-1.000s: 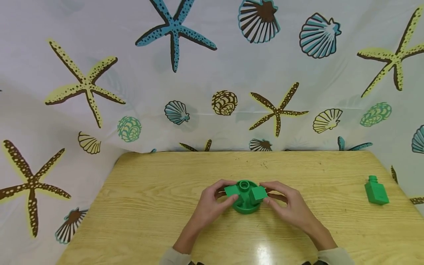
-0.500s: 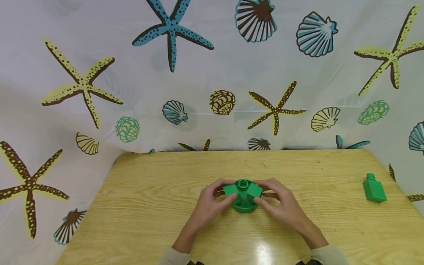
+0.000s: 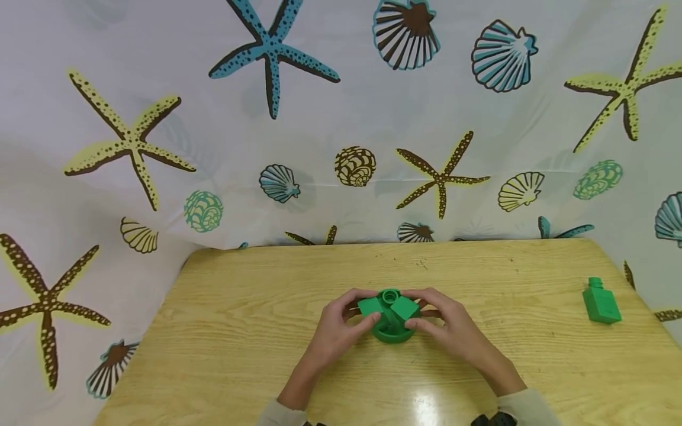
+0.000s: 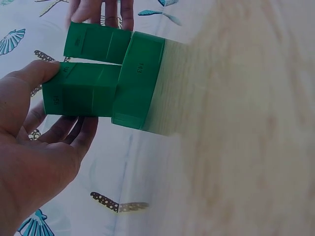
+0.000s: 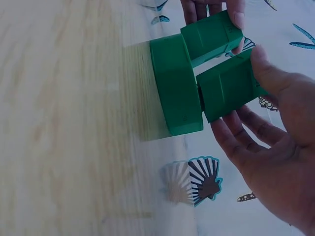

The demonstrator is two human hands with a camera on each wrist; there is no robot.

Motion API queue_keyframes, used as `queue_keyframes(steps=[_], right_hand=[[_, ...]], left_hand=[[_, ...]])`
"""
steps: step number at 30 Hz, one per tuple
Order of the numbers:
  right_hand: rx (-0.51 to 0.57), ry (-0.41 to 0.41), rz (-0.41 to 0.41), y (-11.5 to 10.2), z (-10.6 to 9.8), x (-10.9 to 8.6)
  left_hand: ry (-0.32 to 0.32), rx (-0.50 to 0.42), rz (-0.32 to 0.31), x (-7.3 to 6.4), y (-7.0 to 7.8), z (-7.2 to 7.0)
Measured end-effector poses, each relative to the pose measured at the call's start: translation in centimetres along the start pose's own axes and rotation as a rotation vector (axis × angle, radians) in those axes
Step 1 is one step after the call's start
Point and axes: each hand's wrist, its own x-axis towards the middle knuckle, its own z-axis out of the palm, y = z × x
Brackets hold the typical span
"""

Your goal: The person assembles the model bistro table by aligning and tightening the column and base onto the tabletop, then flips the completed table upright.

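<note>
On the table in front of me sits a round green base (image 3: 392, 338), with a small ring-shaped socket (image 3: 391, 296) showing at its far side. Two square green blocks stand on it. My left hand (image 3: 340, 326) grips the left block (image 4: 81, 91) between thumb and fingers. The right block (image 3: 405, 307) is pinched by my right hand (image 3: 450, 324), thumb in front and fingers behind. In the right wrist view a narrow dark gap shows between the right block and the base (image 5: 174, 88). The undersides of both blocks are hidden.
Far to the right on the wooden table (image 3: 240, 331) stands a green bottle-shaped block (image 3: 602, 305) with a threaded neck. A white cloth (image 3: 319, 118) printed with starfish and shells hangs behind the table and along its sides.
My right hand has moved left with its block, bringing it closer to the left block and turning it a little. My left hand stays nearly still on its block.
</note>
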Motion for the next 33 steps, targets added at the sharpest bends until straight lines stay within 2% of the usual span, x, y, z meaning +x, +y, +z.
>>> queue_keyframes(steps=[7,13,18,27,33], right_hand=[[0.009,-0.003,-0.019,0.3,0.2,0.0],[0.016,0.07,0.043,0.2,0.2,-0.1],[-0.028,0.113,0.073,0.1,0.2,0.1],[-0.098,0.08,0.016,0.3,1.1,0.5],[-0.102,0.087,0.058,0.5,1.1,0.5]], left_hand=[[0.006,-0.008,0.003,-0.2,0.1,0.1],[0.001,-0.003,0.001,-0.1,0.2,0.1],[-0.002,0.004,-0.001,-0.1,0.2,0.2],[0.012,0.014,0.012,-0.1,0.2,0.0],[0.008,0.014,-0.003,-0.2,0.1,-0.1]])
